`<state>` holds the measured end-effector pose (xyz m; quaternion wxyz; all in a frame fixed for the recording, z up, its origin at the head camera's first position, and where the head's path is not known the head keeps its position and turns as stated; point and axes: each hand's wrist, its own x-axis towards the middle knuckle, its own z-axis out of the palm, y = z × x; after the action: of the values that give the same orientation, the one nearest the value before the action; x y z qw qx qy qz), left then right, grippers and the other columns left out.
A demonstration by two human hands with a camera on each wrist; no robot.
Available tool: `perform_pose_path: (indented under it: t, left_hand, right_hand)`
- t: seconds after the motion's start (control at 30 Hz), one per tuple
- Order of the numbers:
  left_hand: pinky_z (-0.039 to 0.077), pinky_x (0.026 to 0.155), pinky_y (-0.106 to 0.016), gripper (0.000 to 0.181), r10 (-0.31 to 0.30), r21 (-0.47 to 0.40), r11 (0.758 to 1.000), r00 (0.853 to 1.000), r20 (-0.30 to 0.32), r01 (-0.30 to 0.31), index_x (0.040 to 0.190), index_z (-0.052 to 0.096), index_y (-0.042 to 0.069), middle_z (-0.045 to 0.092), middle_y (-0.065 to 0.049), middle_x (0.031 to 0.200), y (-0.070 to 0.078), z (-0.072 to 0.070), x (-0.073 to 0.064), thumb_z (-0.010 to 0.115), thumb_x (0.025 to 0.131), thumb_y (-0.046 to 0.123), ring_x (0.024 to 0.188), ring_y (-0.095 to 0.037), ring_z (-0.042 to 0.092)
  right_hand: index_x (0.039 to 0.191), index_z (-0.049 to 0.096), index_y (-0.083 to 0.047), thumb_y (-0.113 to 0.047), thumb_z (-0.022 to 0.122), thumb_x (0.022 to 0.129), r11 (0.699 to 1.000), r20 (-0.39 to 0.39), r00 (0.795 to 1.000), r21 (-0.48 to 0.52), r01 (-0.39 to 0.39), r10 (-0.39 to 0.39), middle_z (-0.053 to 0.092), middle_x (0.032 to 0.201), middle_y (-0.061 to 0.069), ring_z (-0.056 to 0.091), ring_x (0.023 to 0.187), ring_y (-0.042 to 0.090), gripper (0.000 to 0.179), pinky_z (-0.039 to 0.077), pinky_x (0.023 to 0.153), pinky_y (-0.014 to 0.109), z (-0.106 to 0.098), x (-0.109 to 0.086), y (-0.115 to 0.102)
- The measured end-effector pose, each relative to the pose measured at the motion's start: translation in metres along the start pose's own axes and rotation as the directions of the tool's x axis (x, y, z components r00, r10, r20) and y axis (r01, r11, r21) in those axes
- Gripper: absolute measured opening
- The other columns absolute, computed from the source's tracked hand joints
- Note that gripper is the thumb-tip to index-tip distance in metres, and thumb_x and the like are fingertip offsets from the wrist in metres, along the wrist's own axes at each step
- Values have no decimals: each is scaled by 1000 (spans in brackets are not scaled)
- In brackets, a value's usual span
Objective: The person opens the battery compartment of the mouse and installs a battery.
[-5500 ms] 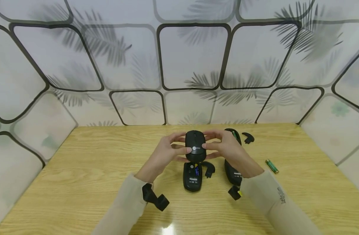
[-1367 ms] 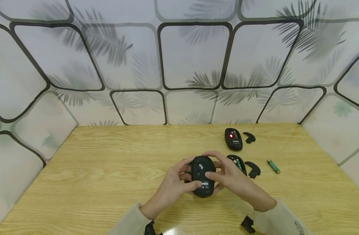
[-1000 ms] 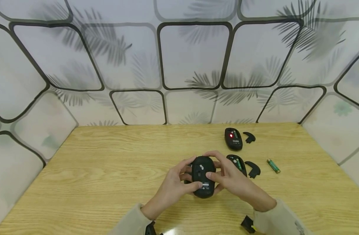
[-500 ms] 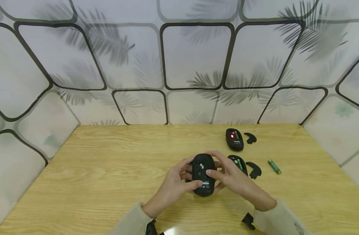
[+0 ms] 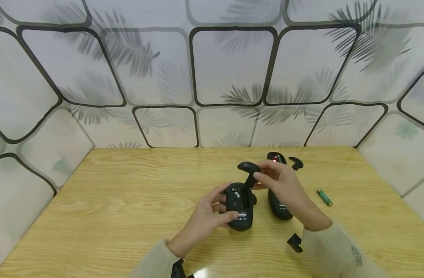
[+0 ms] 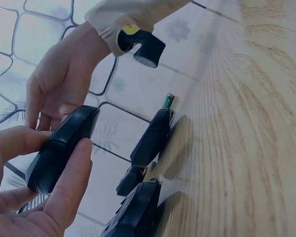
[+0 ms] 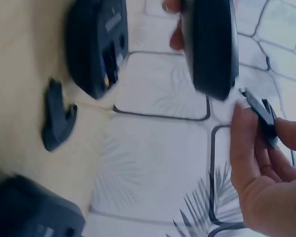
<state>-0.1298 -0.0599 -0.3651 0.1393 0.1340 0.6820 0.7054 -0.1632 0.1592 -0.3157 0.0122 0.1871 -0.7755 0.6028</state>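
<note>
My left hand [image 5: 208,218] holds a black computer mouse [image 5: 240,222] underside up, thumb on its label. A dark slot shows in its underside. Just above its far end, my right hand [image 5: 284,187] pinches a black curved battery cover [image 5: 249,167] with a narrow tongue pointing down. Seen from the right wrist, the cover [image 7: 263,118] is apart from the held mouse [image 7: 212,49]. Beneath, another upturned mouse [image 7: 96,44] lies with a blue battery in its slot, its loose cover [image 7: 56,121] beside it; the head view mostly hides both.
Right of the held mouse, an upturned mouse [image 5: 280,208] lies partly under my right hand. Behind it is a mouse with a red light [image 5: 275,157], and a loose cover [image 5: 296,163]. A green battery [image 5: 324,197] lies farther right on the wooden table [image 5: 128,200]. Patterned walls enclose the table.
The held mouse was logo side up, then got turned over. In the last half second my right hand lifted the cover off it, up and away. My left hand stayed nearly still.
</note>
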Motion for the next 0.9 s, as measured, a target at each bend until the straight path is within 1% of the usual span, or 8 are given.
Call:
perform_pose_path:
  t: [0.07, 0.13, 0.27, 0.37, 0.47, 0.6, 0.73, 0.9]
  left_hand:
    - [65, 68, -37, 76, 1, -8, 1000, 1000, 0, -1, 153, 41, 1, 60, -17, 114, 0, 0, 0, 72, 83, -6, 88, -18, 67]
    - [65, 68, -38, 76, 1, -15, 1000, 1000, -2, -1, 152, 41, 1, 60, -18, 115, 1, 0, 0, 71, 83, -6, 89, -18, 67]
    - [65, 68, -40, 76, -4, -23, 1000, 1000, -6, 3, 153, 41, 1, 59, -18, 117, 2, -1, -1, 71, 83, -7, 89, -18, 66]
    - [65, 68, -40, 77, -6, -28, 1000, 1000, -8, 6, 153, 41, 1, 59, -18, 117, 2, -1, -1, 71, 83, -8, 89, -18, 66]
    - [65, 68, -40, 77, -7, -30, 1000, 1000, -11, 7, 152, 41, 1, 59, -18, 116, 2, -1, -1, 72, 82, -7, 89, -18, 66]
    - [65, 69, -40, 76, -8, -27, 1000, 1000, -11, 8, 152, 41, 1, 59, -18, 116, 1, -2, 0, 72, 83, -7, 89, -18, 66]
    - [65, 68, -39, 76, -12, -28, 1000, 1000, -7, 12, 152, 41, 2, 59, -18, 116, 1, -3, 0, 71, 83, -6, 90, -18, 66]
    - [65, 68, -39, 76, -12, -24, 1000, 1000, -4, 12, 152, 41, 1, 59, -18, 117, 0, -3, 1, 71, 83, -6, 90, -18, 66]
  right_hand:
    - [123, 56, 19, 9, 57, 99, 999, -27, 999, 22, -26, 27, 66, 94, 13, 70, 77, 13, 26, 65, 73, 36, -5, 7, -1]
    - [127, 53, 20, 9, 55, 100, 998, -38, 998, 30, -57, 58, 67, 92, 11, 70, 74, 13, 30, 65, 72, 35, -11, 15, 0]
    - [132, 49, 19, 8, 54, 101, 990, -31, 990, 42, -133, 134, 67, 86, 6, 68, 71, 13, 34, 65, 72, 32, -20, 31, 7]
    - [135, 46, 18, 7, 54, 101, 980, -25, 980, 44, -196, 197, 66, 83, 5, 67, 71, 12, 37, 65, 72, 31, -25, 41, 12]
    - [138, 45, 17, 5, 54, 102, 968, -22, 968, 15, -250, 251, 65, 89, 9, 66, 72, 12, 38, 64, 74, 31, -29, 50, 17]
    - [138, 47, 16, 3, 54, 103, 955, -34, 955, -31, -296, 295, 64, 103, 19, 66, 75, 13, 38, 64, 77, 33, -32, 61, 23]
    - [138, 48, 16, 4, 53, 103, 948, -51, 951, -75, -309, 306, 62, 110, 26, 67, 74, 13, 38, 64, 81, 38, -34, 70, 30]
    - [138, 49, 16, 4, 53, 102, 936, -59, 945, -131, -326, 321, 60, 113, 28, 67, 74, 15, 38, 62, 85, 44, -36, 83, 38]
